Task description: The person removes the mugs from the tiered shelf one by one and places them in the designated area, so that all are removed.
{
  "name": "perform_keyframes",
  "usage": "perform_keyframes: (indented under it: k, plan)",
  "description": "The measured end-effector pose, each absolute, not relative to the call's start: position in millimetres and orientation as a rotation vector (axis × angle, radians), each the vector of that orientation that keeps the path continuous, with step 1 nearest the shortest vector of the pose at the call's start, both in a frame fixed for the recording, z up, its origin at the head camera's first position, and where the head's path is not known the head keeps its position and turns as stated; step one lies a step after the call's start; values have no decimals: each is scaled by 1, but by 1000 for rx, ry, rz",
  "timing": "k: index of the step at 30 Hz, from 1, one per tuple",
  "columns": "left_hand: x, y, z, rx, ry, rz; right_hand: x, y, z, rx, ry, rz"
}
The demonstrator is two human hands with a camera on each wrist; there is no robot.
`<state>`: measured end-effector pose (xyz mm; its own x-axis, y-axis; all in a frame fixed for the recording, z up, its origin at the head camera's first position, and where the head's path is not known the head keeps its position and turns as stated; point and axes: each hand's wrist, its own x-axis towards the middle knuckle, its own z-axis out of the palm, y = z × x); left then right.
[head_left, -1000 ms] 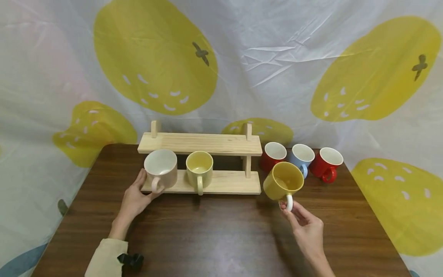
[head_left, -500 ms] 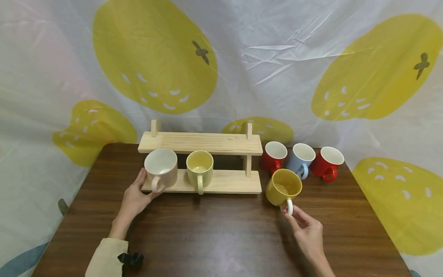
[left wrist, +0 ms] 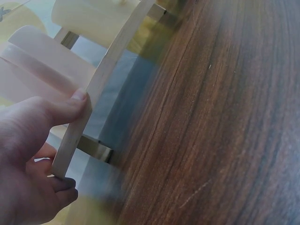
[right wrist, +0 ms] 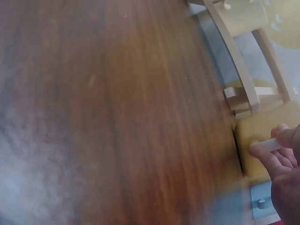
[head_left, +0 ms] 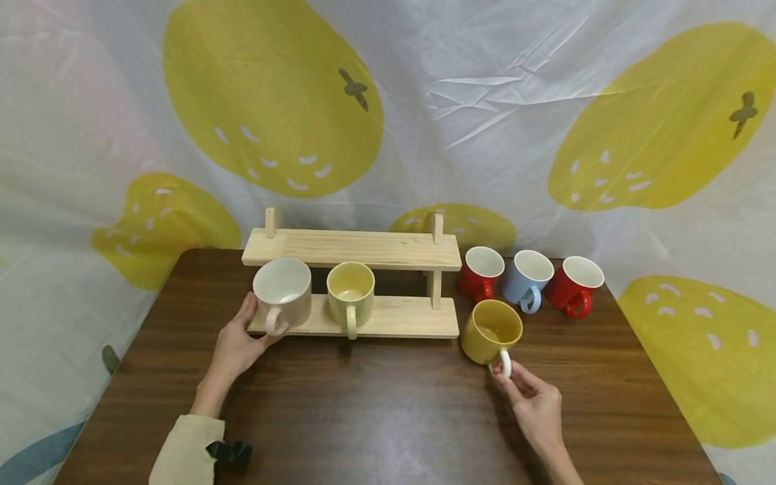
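In the head view my left hand (head_left: 238, 347) grips the left end of the two-tier wooden shelf (head_left: 412, 325). Its thumb lies along the front edge of the lower board (left wrist: 77, 124) in the left wrist view, with fingers curled round the board's end. Beside the thumb stands a pale pink mug (head_left: 294, 306); a light yellow mug (head_left: 361, 306) stands right of it on the same board. My right hand (head_left: 536, 404) pinches the white handle (head_left: 506, 364) of a mustard-yellow mug (head_left: 479, 343), upright just right of the shelf. Whether this mug touches the table cannot be told.
Behind the mustard mug, a red mug (head_left: 471, 283), a light blue mug (head_left: 519, 286) and another red mug (head_left: 560, 289) stand in a row on the dark wooden table (head_left: 376, 417). A lemon-print cloth (head_left: 473, 148) hangs behind the table.
My right hand has lowered the mustard-yellow mug and shifted it slightly left, towards the shelf's end. The left hand stays on the shelf, with no visible movement.
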<state>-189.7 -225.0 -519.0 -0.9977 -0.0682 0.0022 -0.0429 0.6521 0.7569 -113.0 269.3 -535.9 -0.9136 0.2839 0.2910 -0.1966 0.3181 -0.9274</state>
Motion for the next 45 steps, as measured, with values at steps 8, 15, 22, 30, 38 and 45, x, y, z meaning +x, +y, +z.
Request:
perform_keyframes:
  k: [8, 15, 22, 30, 38, 45]
  plan:
    - [-190, -224, -520, 88, -2830, -1287, -115, 269, -537, -125, -2188, 1652]
    - [-190, -226, -520, 85, -2820, -1289, -118, 268, -534, -160, -2220, 1633]
    - [-188, -227, -519, 83, -2826, -1303, -116, 264, -524, -215, -2234, 1584]
    - [-190, -226, -522, 69, -2820, -1287, -115, 259, -494, -221, -2117, 1491]
    - [-190, -226, -523, 66, -2818, -1288, -120, 245, -461, -104, -2092, 1451]
    - [-191, -227, -524, 67, -2812, -1300, -127, 211, -434, 51, -2050, 1659]
